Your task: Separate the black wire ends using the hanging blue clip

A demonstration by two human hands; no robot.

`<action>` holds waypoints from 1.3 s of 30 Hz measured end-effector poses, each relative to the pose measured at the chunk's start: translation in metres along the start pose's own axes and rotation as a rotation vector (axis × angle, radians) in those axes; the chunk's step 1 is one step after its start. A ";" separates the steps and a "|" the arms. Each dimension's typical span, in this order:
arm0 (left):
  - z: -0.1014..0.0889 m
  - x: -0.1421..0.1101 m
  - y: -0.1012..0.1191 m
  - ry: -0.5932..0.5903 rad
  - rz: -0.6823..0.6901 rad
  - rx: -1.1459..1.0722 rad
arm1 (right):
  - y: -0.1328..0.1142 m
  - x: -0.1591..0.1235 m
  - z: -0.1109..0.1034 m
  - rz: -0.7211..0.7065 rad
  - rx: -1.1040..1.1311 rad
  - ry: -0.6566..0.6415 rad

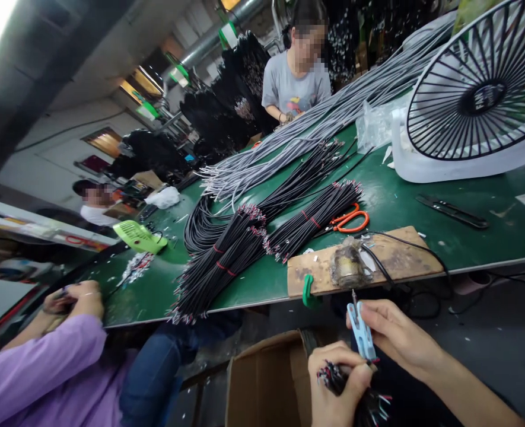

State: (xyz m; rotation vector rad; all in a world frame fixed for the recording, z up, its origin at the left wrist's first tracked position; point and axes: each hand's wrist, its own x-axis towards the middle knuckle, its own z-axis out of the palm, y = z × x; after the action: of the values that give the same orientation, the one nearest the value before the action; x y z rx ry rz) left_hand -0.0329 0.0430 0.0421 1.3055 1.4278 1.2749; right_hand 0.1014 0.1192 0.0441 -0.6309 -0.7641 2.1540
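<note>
My left hand (333,391) is closed around a bundle of thin black cables (333,378) whose ends show red and white wires. Its thumb and forefinger pinch one cable end at the lower tip of a light blue clothespin (360,333). The fingers of my right hand (391,332) grip that clothespin from the side. Above the clothespin, a metal shaft points down from a small, grimy motor (349,265) on a wooden board (404,252). I cannot tell whether the wires sit inside the clothespin's jaws.
Tied black cable bundles (226,261) and long grey cables (284,148) lie on the green table (440,237). Orange-handled scissors (351,219), thread snips (453,210) and a fan (480,101) stand near the board. A cardboard box (262,379) is below; a purple-sleeved co-worker (57,367) sits left.
</note>
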 end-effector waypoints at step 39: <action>0.022 -0.030 -0.022 0.117 -0.369 -0.163 | 0.008 -0.040 -0.018 -0.401 -1.034 0.039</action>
State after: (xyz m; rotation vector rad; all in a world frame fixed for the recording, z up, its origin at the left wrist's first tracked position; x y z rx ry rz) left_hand -0.0106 0.0176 0.0147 0.8245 1.5264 1.2012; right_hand 0.1331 0.0891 0.0333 -0.9082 -1.8188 1.2684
